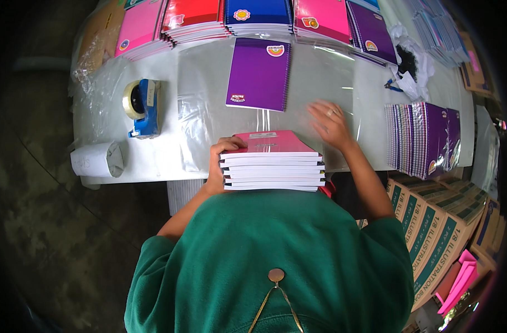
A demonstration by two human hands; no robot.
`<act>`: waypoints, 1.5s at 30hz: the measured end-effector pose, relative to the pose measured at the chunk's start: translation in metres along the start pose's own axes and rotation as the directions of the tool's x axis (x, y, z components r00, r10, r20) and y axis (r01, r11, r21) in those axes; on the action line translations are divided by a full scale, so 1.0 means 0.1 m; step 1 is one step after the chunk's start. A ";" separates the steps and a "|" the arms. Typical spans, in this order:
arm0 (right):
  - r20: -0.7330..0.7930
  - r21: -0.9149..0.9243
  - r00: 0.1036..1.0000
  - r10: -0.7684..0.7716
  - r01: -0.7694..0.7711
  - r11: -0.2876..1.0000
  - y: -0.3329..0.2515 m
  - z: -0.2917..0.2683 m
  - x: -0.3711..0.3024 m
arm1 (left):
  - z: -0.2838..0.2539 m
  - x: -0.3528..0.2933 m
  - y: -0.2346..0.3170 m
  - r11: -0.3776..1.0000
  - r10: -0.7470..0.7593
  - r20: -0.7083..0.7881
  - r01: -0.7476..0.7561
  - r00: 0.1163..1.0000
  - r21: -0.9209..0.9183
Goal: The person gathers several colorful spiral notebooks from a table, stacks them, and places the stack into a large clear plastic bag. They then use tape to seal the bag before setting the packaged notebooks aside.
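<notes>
A stack of notebooks [273, 166] with a pink cover on top stands against my body at the table's near edge, its white page edges toward me. My left hand [226, 152] grips the stack's left side, the fingers lying over the top cover. To the right and beyond the stack, my right hand [332, 123] hovers over the plastic sheet [206, 89], fingers apart, holding nothing and slightly blurred. A single purple spiral notebook [257, 75] lies flat farther away, its spiral on the right. My right hand is nearest to that notebook and the stack, apart from both.
Stacks of pink [141, 25], red [195, 19], blue [259, 14] and purple notebooks [371, 36] line the far side. A blue tape dispenser [148, 108] and a white roll [98, 160] sit left. Fanned purple notebooks [431, 139] lie right, above cardboard boxes [431, 233].
</notes>
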State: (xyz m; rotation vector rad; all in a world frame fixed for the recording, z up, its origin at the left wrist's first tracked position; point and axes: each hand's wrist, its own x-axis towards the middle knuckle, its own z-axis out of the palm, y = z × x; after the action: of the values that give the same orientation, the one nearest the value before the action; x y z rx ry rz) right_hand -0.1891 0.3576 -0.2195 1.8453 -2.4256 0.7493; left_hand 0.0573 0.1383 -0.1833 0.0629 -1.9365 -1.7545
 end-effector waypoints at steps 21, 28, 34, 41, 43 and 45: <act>0.093 0.849 0.984 0.149 -0.157 0.505 -0.84 -0.84 0.49 | 0.07 0.18 0.13 0.989 0.078 -0.091 -0.065 0.993 0.131; -0.185 0.949 0.882 0.434 0.045 0.313 -1.37 -0.25 0.18 | 0.08 0.18 0.08 0.981 -0.190 -0.080 0.186 0.978 -0.058; -0.293 0.871 0.863 0.411 0.063 0.487 -1.29 0.00 0.09 | 0.09 0.00 -0.09 0.992 -0.104 -0.067 0.098 0.992 -0.079; -0.004 0.824 0.899 0.437 -0.245 0.512 -0.77 0.89 -0.31 | -0.38 -0.44 -1.09 0.866 -0.220 0.424 -0.024 0.879 0.499; 0.085 0.732 0.903 0.421 -0.344 0.589 -0.80 0.63 -0.15 | -0.46 -0.51 -1.13 0.826 -0.220 0.472 -0.095 0.854 0.555; -0.017 0.733 0.902 0.432 -0.283 0.619 -0.95 0.17 0.06 | -0.07 -0.05 -0.40 0.920 -0.280 0.004 0.267 0.960 0.287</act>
State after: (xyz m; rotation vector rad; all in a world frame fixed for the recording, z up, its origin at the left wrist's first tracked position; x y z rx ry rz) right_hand -0.0996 0.3270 -0.1982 1.2626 -2.5905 2.0639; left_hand 0.0521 0.1271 -0.2218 0.4190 -2.2922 -1.6394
